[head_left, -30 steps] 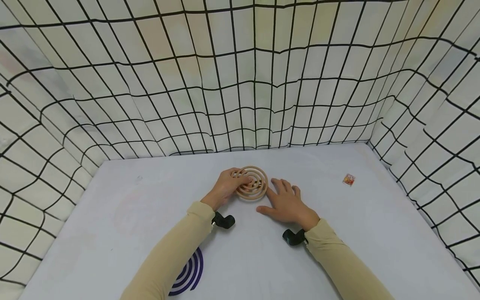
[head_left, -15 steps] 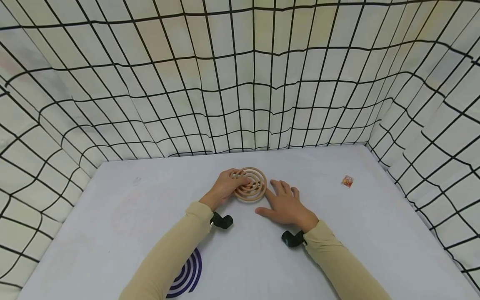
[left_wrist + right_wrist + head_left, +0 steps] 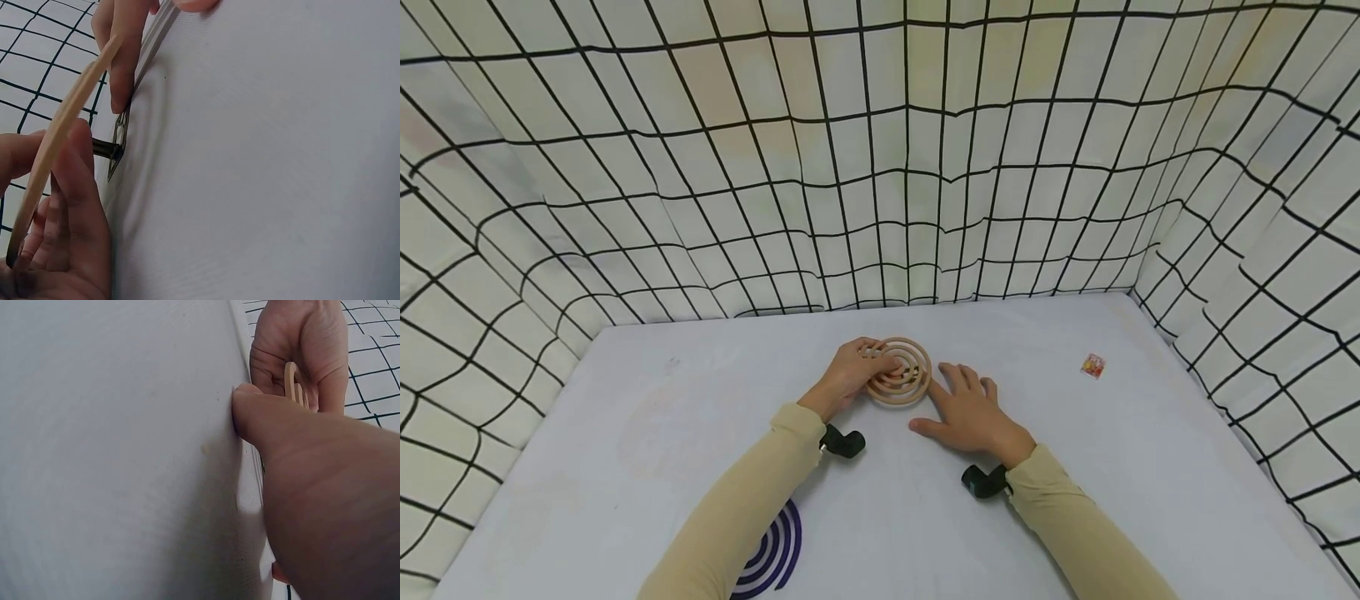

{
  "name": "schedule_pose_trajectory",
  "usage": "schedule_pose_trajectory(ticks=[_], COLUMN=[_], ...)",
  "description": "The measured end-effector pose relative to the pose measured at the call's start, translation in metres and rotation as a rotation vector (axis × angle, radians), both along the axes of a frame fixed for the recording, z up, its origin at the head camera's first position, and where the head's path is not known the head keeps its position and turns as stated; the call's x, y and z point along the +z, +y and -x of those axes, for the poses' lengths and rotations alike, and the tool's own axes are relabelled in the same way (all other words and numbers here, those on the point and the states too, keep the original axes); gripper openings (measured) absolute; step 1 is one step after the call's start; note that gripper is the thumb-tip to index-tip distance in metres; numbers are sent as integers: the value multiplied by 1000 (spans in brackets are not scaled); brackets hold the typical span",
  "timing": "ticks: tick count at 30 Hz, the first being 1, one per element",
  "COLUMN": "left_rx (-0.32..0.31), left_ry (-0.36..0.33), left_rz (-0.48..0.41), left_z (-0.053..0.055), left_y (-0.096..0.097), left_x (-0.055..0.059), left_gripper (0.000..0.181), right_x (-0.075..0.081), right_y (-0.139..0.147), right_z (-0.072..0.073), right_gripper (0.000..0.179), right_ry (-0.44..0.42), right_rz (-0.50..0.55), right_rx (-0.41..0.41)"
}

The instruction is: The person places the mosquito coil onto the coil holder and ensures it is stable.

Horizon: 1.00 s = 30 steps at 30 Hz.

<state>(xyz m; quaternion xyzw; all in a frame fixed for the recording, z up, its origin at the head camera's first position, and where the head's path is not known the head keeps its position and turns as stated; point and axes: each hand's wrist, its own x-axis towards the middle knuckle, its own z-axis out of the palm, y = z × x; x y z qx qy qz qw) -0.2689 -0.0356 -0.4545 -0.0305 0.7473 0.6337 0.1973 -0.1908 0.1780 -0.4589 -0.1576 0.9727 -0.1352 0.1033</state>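
- Black grid lines cross the pale walls (image 3: pixel 880 192) that rise behind and to both sides of your white-covered table (image 3: pixel 895 525); take the tan spiral (image 3: pixel 57 132) as your landmark for everything below.
- Your left hand (image 3: pixel 847 371) pinches that spiral, with the thumb over its upper face and the fingers underneath; the left wrist view shows it tilted on edge, raised off the cloth, near the far side of the table.
- Beneath the spiral, you have a small dark metal stand (image 3: pixel 107 149), its flat plate low at the cloth and its stem pointing toward the spiral; whether stem and spiral touch, you cannot tell.
- Right of the spiral, your right hand (image 3: pixel 973 417) lies low over the cloth, fingers spread and thumb held apart; its index finger reaches in toward the spiral and appears to touch the stand's plate.
- Nearer you than the spiral, and to its left, a purple spiral (image 3: pixel 787 542) lies flat, partly hidden by your left sleeve (image 3: pixel 745 496).
- Well to the right of the tan spiral, you have a small red-and-yellow packet (image 3: pixel 1093 366) lying on the cloth.
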Motion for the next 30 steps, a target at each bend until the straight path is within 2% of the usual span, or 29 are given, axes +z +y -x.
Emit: schedule_pose_trajectory(ticks=[11, 30], left_rx=[0, -14], left_ry=[8, 23], left_rz=[80, 99], left_z=[0, 5], left_y=[2, 6], left_x=[2, 4], left_gripper=[52, 51], right_x=[0, 1], right_y=[2, 2], right_z=[-1, 0], right_gripper=[80, 80], right_ry=[10, 3], right_rz=[9, 14], right_rx=[4, -2])
